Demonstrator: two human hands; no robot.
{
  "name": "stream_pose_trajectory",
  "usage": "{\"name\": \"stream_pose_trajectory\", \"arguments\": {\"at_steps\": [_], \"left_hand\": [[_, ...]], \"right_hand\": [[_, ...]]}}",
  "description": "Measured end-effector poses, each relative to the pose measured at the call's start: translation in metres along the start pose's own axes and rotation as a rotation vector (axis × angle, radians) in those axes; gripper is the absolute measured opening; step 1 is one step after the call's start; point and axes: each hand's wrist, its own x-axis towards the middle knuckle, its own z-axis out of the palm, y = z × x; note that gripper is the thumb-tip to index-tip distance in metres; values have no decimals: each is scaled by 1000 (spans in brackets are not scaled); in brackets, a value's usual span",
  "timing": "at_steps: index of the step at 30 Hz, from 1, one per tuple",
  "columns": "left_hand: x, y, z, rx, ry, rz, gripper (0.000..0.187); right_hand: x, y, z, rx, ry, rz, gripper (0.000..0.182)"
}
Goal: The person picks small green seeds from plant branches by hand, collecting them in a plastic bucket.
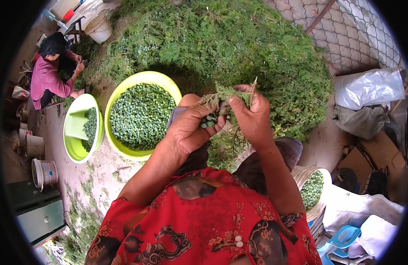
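My left hand [193, 128] is curled around several green berries [209, 120], its thumb against a green sprig [224, 92]. My right hand [252, 112] pinches the woody end of that sprig between thumb and fingers, just right of the left hand. Left of my hands, a large yellow-green basin [110, 128] is filled with green berries [142, 115]. Beside it stands a smaller light green basin [70, 143], tilted, with berries along one side. A big heap of cut green branches [213, 44] spreads beyond my hands.
A person [51, 75] in a pink top sits at the left, hands apart from mine. A bucket [325, 187] of berries stands at right, below cardboard [376, 150] and plastic-wrapped bags [363, 90]. A white bucket [99, 30] is at upper left, others at far left.
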Motion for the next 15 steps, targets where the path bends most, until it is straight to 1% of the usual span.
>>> {"name": "stream_pose_trajectory", "arguments": {"at_steps": [1, 3, 5, 7, 8, 10, 12, 13, 14, 15], "left_hand": [[2, 0, -3, -1, 0, 0, 15], [6, -1, -11, -24, -143, -40, 15], [5, 0, -10, -27, -142, -49, 15], [3, 1, -8, -29, -140, -59, 15], [3, 1, -8, -8, -148, -52, 15], [2, 1, -5, 14, -155, -44, 14], [0, -1, -3, 119, -150, 15, 12], [0, -1, -3, 119, -150, 16, 12], [0, -2, -4, 166, -148, 42, 12], [0, -2, -5, 214, -145, 68, 11]], "right_hand": [[1, -2, 2, 174, 14, 74, 14], [1, -5, -1, 159, 23, 106, 13], [1, -4, -2, 145, 33, 137, 13], [0, 0, -3, 300, -48, 220, 16], [-1, -2, -2, 300, -47, 220, 16], [-2, -9, 1, 438, -97, 271, 14], [-3, -8, 1, 420, -126, 278, 14], [-3, -7, 1, 402, -155, 285, 14], [-3, -9, 0, 402, -155, 285, 14], [-2, -13, -1, 448, -81, 282, 13]]}}
